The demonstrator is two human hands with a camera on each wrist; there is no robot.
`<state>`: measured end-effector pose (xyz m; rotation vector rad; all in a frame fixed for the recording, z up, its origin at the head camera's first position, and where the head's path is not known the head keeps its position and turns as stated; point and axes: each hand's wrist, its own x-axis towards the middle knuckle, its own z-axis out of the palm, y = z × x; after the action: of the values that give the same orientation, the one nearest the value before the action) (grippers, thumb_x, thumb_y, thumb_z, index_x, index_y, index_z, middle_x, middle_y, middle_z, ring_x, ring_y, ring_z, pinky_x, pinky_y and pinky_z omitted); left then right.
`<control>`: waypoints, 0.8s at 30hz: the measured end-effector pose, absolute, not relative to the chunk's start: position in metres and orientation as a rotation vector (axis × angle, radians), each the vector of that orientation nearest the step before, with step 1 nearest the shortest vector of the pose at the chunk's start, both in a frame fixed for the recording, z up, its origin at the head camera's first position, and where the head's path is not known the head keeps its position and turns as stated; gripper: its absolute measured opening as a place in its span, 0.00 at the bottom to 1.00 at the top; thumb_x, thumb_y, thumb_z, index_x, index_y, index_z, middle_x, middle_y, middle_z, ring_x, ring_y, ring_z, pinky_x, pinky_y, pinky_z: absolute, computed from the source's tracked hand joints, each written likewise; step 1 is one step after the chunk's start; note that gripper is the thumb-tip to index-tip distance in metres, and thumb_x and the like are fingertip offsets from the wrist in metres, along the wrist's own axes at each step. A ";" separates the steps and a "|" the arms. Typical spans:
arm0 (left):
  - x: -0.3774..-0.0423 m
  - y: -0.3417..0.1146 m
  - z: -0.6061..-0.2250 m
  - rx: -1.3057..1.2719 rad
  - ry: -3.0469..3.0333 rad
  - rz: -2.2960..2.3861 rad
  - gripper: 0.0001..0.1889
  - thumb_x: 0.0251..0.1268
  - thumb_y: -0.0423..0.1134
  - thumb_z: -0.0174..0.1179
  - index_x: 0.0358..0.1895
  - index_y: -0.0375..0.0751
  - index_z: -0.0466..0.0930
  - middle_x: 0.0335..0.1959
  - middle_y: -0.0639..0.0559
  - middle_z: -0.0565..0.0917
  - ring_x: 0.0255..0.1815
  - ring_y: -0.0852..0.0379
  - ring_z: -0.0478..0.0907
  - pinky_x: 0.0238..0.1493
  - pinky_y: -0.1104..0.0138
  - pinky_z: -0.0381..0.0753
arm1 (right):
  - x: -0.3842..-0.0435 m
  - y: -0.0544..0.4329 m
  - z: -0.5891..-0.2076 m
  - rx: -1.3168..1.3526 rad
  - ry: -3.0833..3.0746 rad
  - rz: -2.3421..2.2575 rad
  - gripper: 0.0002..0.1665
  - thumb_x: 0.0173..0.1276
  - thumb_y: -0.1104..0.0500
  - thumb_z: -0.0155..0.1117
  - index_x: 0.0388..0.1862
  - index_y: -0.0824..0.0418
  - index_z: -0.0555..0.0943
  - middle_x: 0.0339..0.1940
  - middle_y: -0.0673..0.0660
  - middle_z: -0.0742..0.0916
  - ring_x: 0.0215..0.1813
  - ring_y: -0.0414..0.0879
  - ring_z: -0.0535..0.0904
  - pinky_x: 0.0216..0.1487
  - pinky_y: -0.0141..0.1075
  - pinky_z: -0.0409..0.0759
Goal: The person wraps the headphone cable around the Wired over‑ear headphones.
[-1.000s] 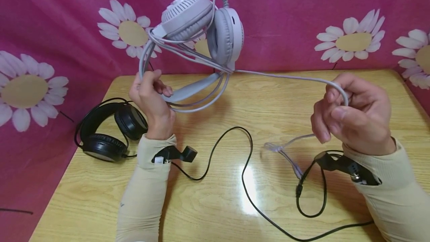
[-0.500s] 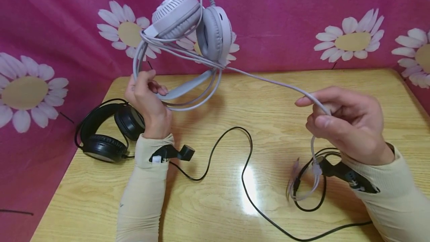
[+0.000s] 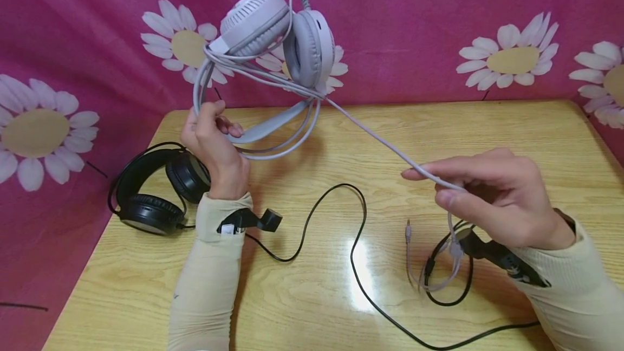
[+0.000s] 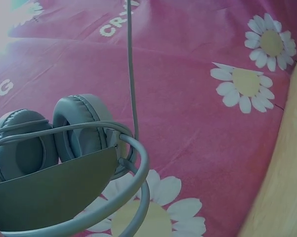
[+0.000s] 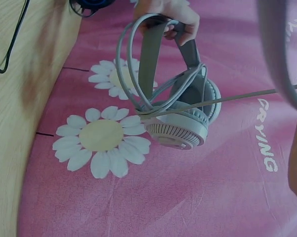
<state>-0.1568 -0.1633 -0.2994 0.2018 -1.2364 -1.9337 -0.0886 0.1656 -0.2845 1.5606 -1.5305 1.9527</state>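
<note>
A white headset point(image 3: 255, 23) with grey ear pads and a short microphone boom is held up above the table, ear cups uppermost. My left hand point(image 3: 214, 142) grips its headband point(image 3: 273, 123). The headset's pale cable point(image 3: 375, 134) is wound across the ear cups, as the right wrist view also shows. From there it runs taut down to my right hand point(image 3: 497, 194), which pinches it between thumb and fingers. Below that hand hangs the cable's splitter and a thin end with a jack plug point(image 3: 408, 231). In the left wrist view the ear cups point(image 4: 81, 126) show, with the hand almost wholly hidden.
Black headphones point(image 3: 156, 194) lie at the table's left side. Their black cable point(image 3: 358, 248) snakes across the wooden table point(image 3: 312, 297) and loops under my right wrist. A pink cloth point(image 3: 404, 31) printed with daisies hangs behind the table.
My right hand has moved down along with the cable, which slopes more steeply and straighter. The jack plug end has swung into plain view. My left hand and headset have shifted slightly left.
</note>
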 end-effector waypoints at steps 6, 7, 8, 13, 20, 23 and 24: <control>-0.160 -0.158 -0.302 0.209 -1.247 -1.931 0.13 0.59 0.30 0.55 0.18 0.45 0.74 0.09 0.57 0.68 0.07 0.61 0.66 0.16 0.69 0.72 | -0.089 0.163 -0.286 1.718 -1.592 1.845 0.18 0.69 0.73 0.63 0.56 0.80 0.81 0.56 0.59 0.91 0.18 0.32 0.53 0.18 0.18 0.50; -0.161 -0.158 -0.303 0.213 -1.250 -1.931 0.13 0.59 0.30 0.55 0.18 0.46 0.74 0.09 0.57 0.68 0.07 0.61 0.66 0.16 0.69 0.72 | -0.088 0.162 -0.286 1.732 -1.610 1.820 0.18 0.69 0.72 0.64 0.56 0.79 0.82 0.56 0.57 0.91 0.18 0.32 0.52 0.17 0.18 0.49; -0.162 -0.157 -0.304 0.216 -1.252 -1.931 0.13 0.59 0.30 0.55 0.18 0.46 0.74 0.09 0.57 0.68 0.07 0.61 0.66 0.16 0.69 0.71 | -0.089 0.161 -0.286 1.742 -1.617 1.813 0.18 0.69 0.71 0.64 0.56 0.78 0.82 0.53 0.56 0.92 0.17 0.31 0.54 0.17 0.18 0.49; -0.163 -0.157 -0.307 0.242 -1.264 -1.922 0.12 0.58 0.30 0.56 0.18 0.46 0.75 0.09 0.57 0.67 0.08 0.61 0.66 0.16 0.69 0.71 | -0.089 0.157 -0.286 1.776 -1.439 2.039 0.21 0.66 0.77 0.63 0.58 0.82 0.79 0.45 0.62 0.93 0.15 0.35 0.72 0.16 0.20 0.65; -0.164 -0.161 -0.308 0.281 -1.279 -1.899 0.13 0.60 0.32 0.56 0.18 0.47 0.74 0.10 0.57 0.67 0.08 0.60 0.67 0.19 0.68 0.73 | -0.086 0.159 -0.287 1.783 -1.286 2.259 0.32 0.64 0.80 0.60 0.65 0.93 0.63 0.24 0.63 0.84 0.21 0.43 0.79 0.21 0.29 0.75; -0.165 -0.163 -0.307 0.291 -1.282 -1.883 0.13 0.60 0.32 0.56 0.18 0.48 0.74 0.11 0.57 0.67 0.09 0.60 0.67 0.19 0.68 0.73 | -0.086 0.161 -0.287 1.764 -1.299 2.281 0.35 0.64 0.80 0.60 0.67 0.93 0.60 0.23 0.62 0.82 0.21 0.43 0.79 0.20 0.28 0.74; -0.165 -0.163 -0.307 0.294 -1.280 -1.875 0.13 0.60 0.32 0.56 0.18 0.48 0.74 0.11 0.57 0.67 0.09 0.60 0.67 0.19 0.68 0.73 | -0.085 0.162 -0.287 1.764 -1.310 2.283 0.35 0.64 0.80 0.59 0.68 0.92 0.60 0.25 0.63 0.82 0.21 0.42 0.78 0.20 0.28 0.74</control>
<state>-0.1652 -0.1634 -0.3069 0.2936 -1.2801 -1.8747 -0.0854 0.1617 -0.2869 1.7640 -1.3098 2.2835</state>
